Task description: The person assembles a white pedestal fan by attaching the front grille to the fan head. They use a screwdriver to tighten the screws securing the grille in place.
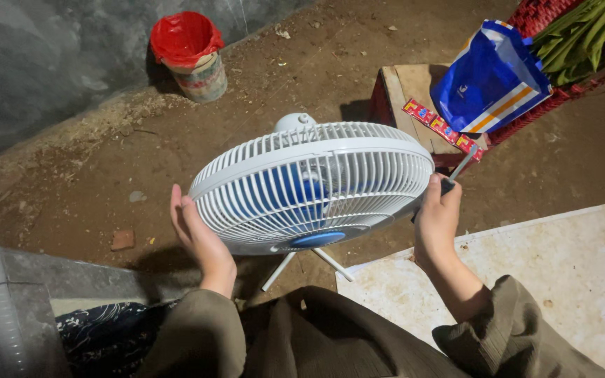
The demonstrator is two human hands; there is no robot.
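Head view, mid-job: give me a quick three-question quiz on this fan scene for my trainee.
1. True or false: the left hand lies open against the side of the white fan.
2. What does the right hand grip besides steadying the fan? A) a slim tool with a dark handle B) the blue bag C) the bucket with the red liner
3. What colour are the blades behind the fan's grille?

Key
1. True
2. A
3. Blue
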